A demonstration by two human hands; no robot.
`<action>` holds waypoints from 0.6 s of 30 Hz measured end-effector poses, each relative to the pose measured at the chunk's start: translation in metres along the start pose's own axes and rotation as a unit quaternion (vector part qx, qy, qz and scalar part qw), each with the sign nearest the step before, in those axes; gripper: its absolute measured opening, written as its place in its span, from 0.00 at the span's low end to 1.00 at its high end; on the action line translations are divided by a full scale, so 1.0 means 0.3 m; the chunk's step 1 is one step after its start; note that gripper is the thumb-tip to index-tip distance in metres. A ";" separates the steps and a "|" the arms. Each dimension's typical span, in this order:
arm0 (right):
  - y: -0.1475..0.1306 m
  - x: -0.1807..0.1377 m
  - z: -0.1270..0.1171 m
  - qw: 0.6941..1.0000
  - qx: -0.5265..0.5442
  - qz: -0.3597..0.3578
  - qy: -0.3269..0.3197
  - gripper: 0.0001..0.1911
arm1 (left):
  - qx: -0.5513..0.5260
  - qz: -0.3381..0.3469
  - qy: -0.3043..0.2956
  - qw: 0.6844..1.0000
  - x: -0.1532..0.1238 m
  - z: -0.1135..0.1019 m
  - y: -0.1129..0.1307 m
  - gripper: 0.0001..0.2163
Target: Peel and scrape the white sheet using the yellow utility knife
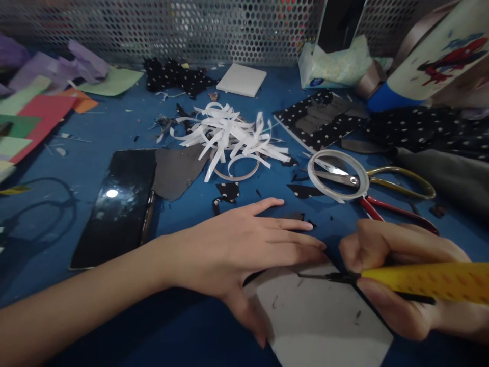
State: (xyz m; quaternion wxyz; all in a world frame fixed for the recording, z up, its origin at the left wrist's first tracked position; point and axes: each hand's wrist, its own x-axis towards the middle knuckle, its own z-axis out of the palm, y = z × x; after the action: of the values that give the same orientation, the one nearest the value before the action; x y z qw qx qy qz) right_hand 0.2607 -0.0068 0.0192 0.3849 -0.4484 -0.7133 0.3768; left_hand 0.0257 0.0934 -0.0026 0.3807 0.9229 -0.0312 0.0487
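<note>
My left hand [244, 244] lies flat with spread fingers, its thumb and fingertips pressing a pale grey-white piece of card [317, 321]. A few small dark marks show on the card, and a black edge runs along its upper right side. In my right hand [401, 255] is a thick yellow tool [424, 278] with a black nose and a thin dark tip. That tip reaches over the card's upper part, close to my left fingertips. Its exact kind is unclear, and I cannot tell whether the tip touches the card.
Curled white paper strips [229, 130] lie behind my left hand. A phone [118, 204] is at left, near coloured paper [42, 117]. Scissors [401, 181] lie under a tape ring [311, 173], beside red handles [401, 211]. Dotted black fabric [324, 114] and a metal mesh [244, 30] stand behind.
</note>
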 end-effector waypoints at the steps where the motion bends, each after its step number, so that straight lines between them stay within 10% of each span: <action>1: -0.005 0.003 -0.002 1.000 -0.006 0.001 -0.001 0.20 | -0.002 0.000 0.000 1.000 0.000 -0.001 0.000 0.41; 8: -0.039 0.008 -0.021 0.998 -0.048 0.015 -0.024 0.22 | -0.015 -0.009 0.004 1.000 -0.001 0.000 -0.001 0.43; 18: 0.022 -0.013 -0.025 0.988 0.155 0.005 -0.004 0.10 | -0.016 0.001 0.012 1.000 0.000 -0.001 0.003 0.41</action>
State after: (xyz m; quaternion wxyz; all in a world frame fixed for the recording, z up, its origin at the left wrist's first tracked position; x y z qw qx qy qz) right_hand 0.2708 -0.0070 0.0157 0.4452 -0.3851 -0.6455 0.4866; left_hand 0.0255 0.0930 -0.0017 0.3952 0.9162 -0.0288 0.0595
